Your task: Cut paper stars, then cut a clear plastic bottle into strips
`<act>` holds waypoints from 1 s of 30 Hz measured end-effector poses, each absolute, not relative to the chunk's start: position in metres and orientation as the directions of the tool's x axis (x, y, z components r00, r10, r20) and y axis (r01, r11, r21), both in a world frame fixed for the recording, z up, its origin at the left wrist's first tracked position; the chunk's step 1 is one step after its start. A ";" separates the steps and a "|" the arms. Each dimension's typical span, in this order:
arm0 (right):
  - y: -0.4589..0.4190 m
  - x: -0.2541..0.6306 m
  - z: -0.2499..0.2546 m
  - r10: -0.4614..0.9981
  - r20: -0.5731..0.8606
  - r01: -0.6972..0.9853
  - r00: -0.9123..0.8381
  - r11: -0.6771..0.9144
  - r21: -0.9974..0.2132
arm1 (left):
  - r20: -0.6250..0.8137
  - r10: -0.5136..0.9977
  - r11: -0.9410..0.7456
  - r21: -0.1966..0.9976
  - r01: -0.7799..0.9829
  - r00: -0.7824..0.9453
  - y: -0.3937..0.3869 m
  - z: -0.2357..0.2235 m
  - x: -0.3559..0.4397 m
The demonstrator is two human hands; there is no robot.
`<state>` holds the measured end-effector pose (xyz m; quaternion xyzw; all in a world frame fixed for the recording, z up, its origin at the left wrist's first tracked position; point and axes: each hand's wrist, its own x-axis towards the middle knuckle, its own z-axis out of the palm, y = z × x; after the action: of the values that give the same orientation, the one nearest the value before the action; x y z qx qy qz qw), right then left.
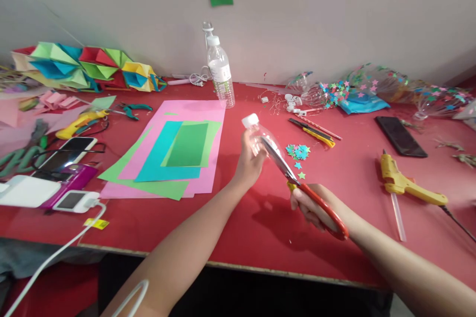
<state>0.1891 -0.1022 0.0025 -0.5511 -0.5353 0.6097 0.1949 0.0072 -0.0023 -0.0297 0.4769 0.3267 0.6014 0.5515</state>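
My left hand [250,162] grips the clear top part of a plastic bottle [273,139], its white cap pointing up and to the left. In my right hand [316,208] is a pair of scissors [316,203] with red handles, fingers wrapped round the grips. The metal blades reach up and left to the bottle piece, near my left fingertips. Whether the blades are cutting the plastic, I cannot tell. Just beyond my right hand lies a little heap of blue and green paper stars [298,151], with a few loose ones beside it.
Coloured paper sheets [188,144] lie to the left. A whole plastic bottle [222,74] stands by the wall. A yellow cutter knife [314,133], a black phone [401,136] and a yellow glue gun [409,183] lie to the right. Phones [67,156] and cables crowd the left side.
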 end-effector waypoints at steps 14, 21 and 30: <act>-0.092 0.191 -0.001 0.840 -0.489 0.335 -0.237 -0.401 -0.853 | 0.030 0.996 0.037 0.717 -0.697 0.085 -0.002 -0.011 0.000; -0.095 0.192 0.003 0.866 -0.425 0.454 -0.265 -0.276 -0.847 | -0.025 0.999 0.039 0.729 -0.683 0.030 0.002 -0.010 -0.001; -0.088 0.199 0.014 0.928 -0.236 0.693 -0.287 0.031 -0.720 | -0.029 1.000 0.021 0.691 -0.722 0.001 0.005 -0.006 -0.008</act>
<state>0.1989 -0.0883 0.0145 -0.5776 -0.7017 0.3887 0.1514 -0.0075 0.0046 -0.0065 0.2540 0.2728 0.6519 0.6604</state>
